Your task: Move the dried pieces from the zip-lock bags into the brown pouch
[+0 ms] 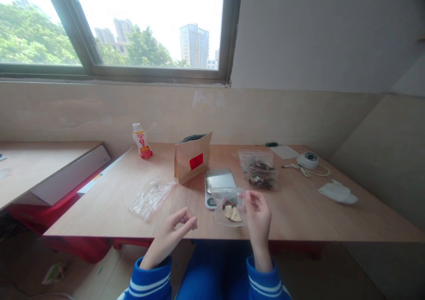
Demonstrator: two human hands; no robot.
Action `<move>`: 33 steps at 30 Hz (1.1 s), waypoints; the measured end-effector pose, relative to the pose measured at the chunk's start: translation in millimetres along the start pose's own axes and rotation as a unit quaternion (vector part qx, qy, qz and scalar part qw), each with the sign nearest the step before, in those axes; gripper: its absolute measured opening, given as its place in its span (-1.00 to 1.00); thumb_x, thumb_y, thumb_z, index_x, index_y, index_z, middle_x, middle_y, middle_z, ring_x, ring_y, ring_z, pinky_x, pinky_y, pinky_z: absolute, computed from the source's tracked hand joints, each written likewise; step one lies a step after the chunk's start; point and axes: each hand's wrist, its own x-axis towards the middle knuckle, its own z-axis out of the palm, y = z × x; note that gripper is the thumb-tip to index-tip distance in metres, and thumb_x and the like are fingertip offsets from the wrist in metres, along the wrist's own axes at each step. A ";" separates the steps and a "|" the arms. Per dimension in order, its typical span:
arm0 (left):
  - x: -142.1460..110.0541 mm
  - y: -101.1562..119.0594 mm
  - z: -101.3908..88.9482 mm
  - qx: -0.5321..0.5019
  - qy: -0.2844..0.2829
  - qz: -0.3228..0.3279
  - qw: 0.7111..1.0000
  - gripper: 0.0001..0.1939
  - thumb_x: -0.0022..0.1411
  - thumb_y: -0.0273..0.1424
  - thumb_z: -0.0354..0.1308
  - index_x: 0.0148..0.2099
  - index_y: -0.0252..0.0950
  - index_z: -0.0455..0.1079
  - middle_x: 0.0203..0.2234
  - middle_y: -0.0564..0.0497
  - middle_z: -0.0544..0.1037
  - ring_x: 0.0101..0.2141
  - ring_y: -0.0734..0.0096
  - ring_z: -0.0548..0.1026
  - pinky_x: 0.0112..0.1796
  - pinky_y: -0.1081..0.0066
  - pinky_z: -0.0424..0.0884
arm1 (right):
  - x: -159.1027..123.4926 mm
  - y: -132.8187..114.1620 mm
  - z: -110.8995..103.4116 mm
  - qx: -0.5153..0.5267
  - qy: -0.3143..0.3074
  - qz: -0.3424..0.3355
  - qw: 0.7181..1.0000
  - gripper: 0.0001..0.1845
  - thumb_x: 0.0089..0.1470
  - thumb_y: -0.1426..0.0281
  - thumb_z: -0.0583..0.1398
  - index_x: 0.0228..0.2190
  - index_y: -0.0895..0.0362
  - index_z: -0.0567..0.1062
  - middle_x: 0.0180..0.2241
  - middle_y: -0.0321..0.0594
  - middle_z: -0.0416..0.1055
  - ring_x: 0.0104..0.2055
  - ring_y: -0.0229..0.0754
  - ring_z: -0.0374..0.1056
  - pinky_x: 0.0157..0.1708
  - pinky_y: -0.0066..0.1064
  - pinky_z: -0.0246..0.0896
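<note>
My right hand (259, 209) pinches the right upper edge of a clear plastic zip bag (219, 218). Pale slices and some darker pieces lie inside the bag, which is in front of a kitchen scale (221, 180) and overlaps its front edge. To the left of the bag, my left hand (179, 229) hovers at the table's front edge, loosely curled, with a gap between thumb and fingers and nothing visible in it. Behind the scale's left side stands a brown paper pouch (186, 160) with a red label, its top open.
Flattened clear bags (151, 200) lie left on the table (292, 218). Filled zip bags (260, 171) with dark pieces are stacked right of the scale. Farther right are a white round device (308, 160) with a cable and a white cloth (338, 192). A bottle (142, 142) stands back left.
</note>
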 end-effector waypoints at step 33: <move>-26.7 -113.1 69.8 -0.391 -0.139 -0.333 0.847 -0.58 -0.10 -0.09 0.30 -0.33 -0.31 0.36 -0.37 -0.11 0.59 -0.39 0.37 0.56 -0.40 0.47 0.42 | -9.2 -27.1 5.8 0.081 -0.024 0.090 0.992 -0.58 -0.12 0.10 0.34 -0.38 0.16 0.41 -0.45 -0.20 0.53 -0.66 -0.33 0.33 -0.67 -0.52 0.25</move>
